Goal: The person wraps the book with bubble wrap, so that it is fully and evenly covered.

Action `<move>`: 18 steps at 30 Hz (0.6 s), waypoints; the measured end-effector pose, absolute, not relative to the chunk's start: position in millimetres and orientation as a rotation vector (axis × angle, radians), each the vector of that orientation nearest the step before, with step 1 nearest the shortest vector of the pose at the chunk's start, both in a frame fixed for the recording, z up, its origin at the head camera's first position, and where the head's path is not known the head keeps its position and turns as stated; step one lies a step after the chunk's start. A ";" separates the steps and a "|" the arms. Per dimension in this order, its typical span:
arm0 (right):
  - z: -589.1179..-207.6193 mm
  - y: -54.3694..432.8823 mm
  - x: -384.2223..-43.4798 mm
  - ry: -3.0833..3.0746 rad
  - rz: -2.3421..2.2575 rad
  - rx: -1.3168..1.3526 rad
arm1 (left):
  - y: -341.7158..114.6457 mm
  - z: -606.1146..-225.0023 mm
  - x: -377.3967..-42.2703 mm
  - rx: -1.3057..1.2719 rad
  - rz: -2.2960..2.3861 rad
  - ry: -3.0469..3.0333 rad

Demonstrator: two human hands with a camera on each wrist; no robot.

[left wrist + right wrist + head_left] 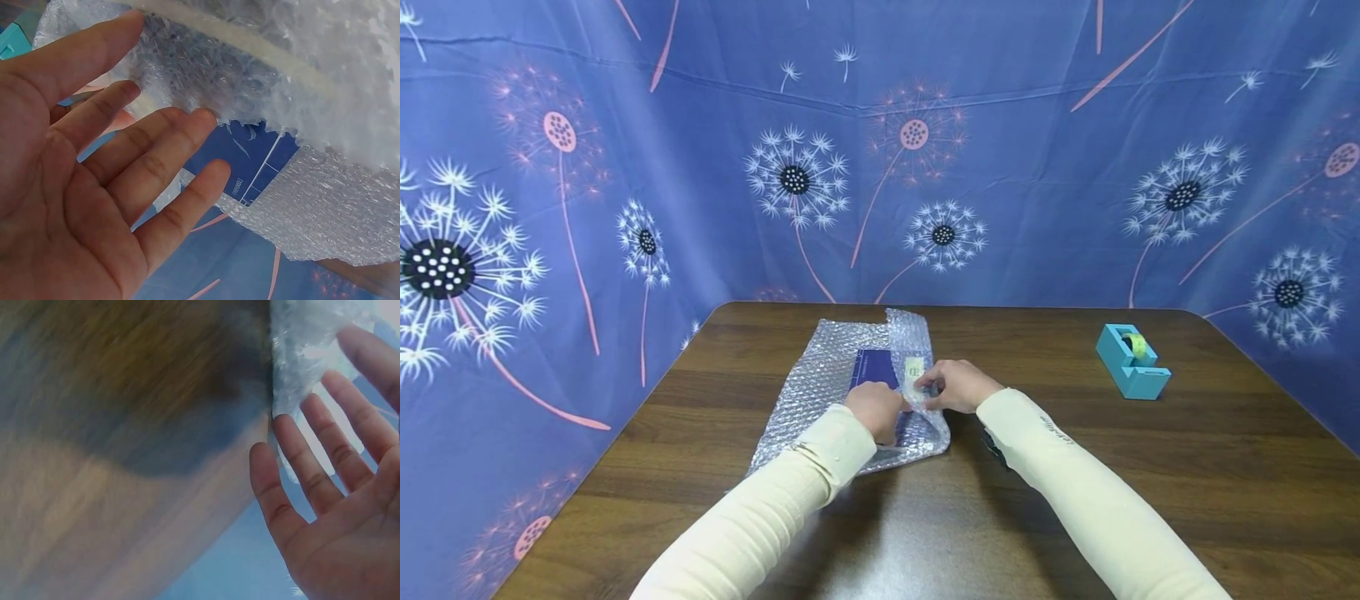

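Note:
A sheet of bubble wrap (820, 367) lies on the table, its right side folded up and over a flat dark blue rectangular item (874, 367) that looks like a book or box. Part of that item, with white lines on it (250, 159), shows beneath the raised wrap in the left wrist view. My left hand (877, 408) is at the near side of the fold, fingers loosely extended against the plastic. On the right edge of the flap, my right hand (958, 386) touches the wrap with spread, nearly straight fingers. A pale label with green marks (913, 369) shows on the flap.
A turquoise tape dispenser (1133, 367) with a yellow-green roll stands at the back right of the brown wooden table (1037, 350). Behind the table hangs a blue dandelion-print cloth (1030, 167).

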State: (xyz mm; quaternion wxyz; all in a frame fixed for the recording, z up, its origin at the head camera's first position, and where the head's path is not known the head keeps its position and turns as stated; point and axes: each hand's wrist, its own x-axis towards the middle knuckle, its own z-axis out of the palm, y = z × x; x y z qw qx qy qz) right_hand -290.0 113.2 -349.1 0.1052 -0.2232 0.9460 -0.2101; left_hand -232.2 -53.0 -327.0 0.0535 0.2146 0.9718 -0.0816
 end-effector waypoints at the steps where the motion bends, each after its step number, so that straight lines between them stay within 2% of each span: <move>1: -348.4 113.0 -289.6 2.794 -0.593 -0.668 | -52.7 -327.2 -232.4 0.649 -0.237 2.949; 18: -343.4 109.3 -282.0 2.803 -0.349 -0.630 | -51.3 -334.5 -240.2 0.603 -0.142 2.940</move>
